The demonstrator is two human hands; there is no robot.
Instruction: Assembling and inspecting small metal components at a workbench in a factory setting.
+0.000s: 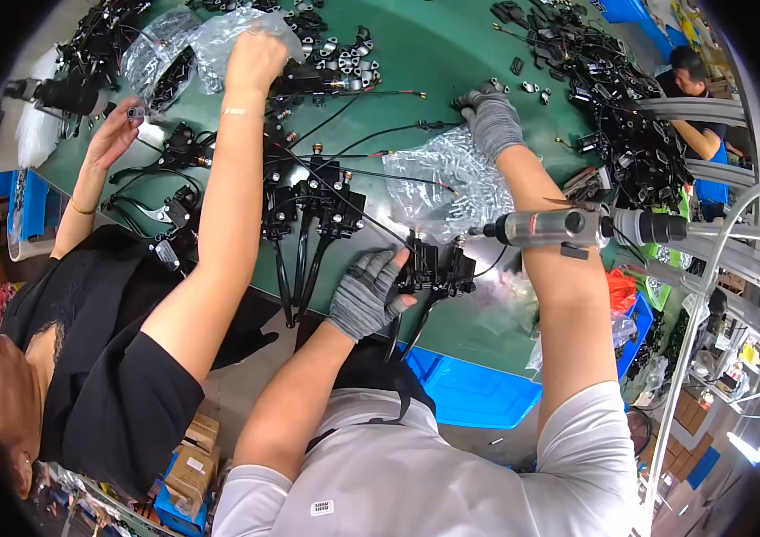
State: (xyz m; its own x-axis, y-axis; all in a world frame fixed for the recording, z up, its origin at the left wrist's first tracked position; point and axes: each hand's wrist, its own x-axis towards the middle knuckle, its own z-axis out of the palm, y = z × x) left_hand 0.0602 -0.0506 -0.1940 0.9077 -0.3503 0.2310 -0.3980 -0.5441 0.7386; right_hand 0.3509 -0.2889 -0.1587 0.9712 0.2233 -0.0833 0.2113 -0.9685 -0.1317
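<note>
My left hand [365, 294], in a grey fingerless glove, is at the near table edge, its bare thumb and fingertip closed against a black brake lever assembly [424, 267]. A second black brake lever [460, 268] lies right beside it. My right hand [492, 121], also gloved, reaches across the table with its fingers curled down; whatever they hold is hidden. Small metal clamps [530, 88] lie just beyond it. Under its wrist sits a clear plastic bag of silver bolts [460, 183]. A power screwdriver [545, 228] hangs over my right forearm.
More brake levers [313, 206] with cables stand left of centre. A co-worker's arm [237, 179] reaches over a plastic bag [219, 45] on the left. Heaped black parts [612, 89] cover the right side. A blue bin [469, 389] is below the near edge.
</note>
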